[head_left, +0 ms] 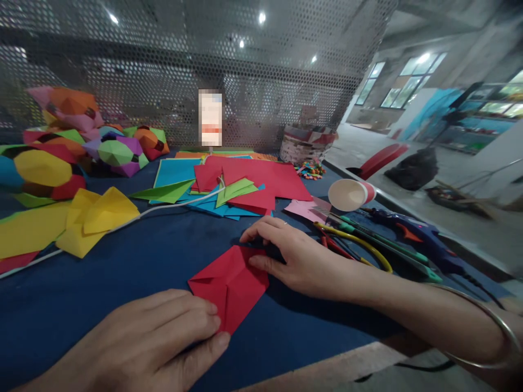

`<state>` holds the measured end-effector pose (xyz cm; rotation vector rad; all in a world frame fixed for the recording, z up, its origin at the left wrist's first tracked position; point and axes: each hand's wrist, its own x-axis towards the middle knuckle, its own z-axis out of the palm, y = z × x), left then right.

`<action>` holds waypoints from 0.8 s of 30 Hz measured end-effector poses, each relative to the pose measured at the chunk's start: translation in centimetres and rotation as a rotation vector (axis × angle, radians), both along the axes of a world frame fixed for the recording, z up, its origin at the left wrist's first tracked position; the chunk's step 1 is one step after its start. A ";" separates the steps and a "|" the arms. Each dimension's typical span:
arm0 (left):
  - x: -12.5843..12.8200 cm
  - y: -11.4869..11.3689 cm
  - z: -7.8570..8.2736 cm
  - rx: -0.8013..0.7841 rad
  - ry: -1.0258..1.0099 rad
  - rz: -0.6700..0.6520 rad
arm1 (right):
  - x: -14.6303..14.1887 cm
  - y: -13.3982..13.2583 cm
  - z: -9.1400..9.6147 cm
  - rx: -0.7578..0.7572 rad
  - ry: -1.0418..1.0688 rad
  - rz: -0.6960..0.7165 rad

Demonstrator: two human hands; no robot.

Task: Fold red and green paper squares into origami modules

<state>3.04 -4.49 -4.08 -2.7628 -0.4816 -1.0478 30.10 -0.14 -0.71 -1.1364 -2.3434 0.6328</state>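
Your left hand [155,337] pinches the paper [231,283] at its near corner, right hand [294,258] lies open on its far edge; press evenly so it can't slide.

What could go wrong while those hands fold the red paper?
1. The left hand presses only the near corner of the red paper, and the right hand touches just its right edge. The paper may slip on the blue cloth and crease crookedly.
2. The yellow-handled tools lie right beside the right hand, so a sideways move could bump them.
3. The paper cup lies on its side near the table edge and might roll off.
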 end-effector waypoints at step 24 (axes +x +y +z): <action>-3.8 -0.2 0.0 -0.011 -0.038 0.226 | -0.4 -1.4 0.2 0.038 0.319 0.142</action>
